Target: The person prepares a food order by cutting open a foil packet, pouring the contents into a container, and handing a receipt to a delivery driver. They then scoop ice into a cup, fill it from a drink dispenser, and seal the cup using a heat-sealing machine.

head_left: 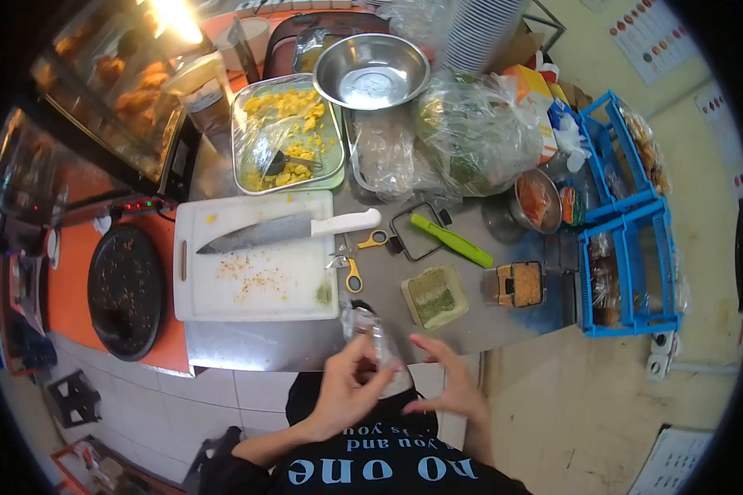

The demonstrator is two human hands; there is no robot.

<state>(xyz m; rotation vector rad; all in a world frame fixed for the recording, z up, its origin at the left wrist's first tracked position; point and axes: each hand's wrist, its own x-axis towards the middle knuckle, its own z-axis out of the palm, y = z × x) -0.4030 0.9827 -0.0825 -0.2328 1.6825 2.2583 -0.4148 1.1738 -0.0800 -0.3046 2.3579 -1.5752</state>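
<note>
My left hand [351, 384] is closed around a shiny, crinkled clear-and-silvery wrapped packet [373, 334] at the counter's front edge. What lies inside the wrapping cannot be made out. Beside it, my right hand [452, 381] has its thumb and fingers spread apart, with nothing between them. Ahead of my hands are yellow-handled scissors [354, 276] and a small square tub [434, 297] with green flakes in it. To the left, a large knife with a white handle [345, 223] lies across a white cutting board [191, 289] scattered with crumbs.
A lime-green tool [454, 241] and a tub of orange crumbs [518, 285] lie to the right. Blue baskets [588, 276] stand beyond. At the back are a tray of yellow pieces [238, 157], a steel bowl [371, 70] and a bagged green item [475, 132]. A black round plate [125, 289] sits left.
</note>
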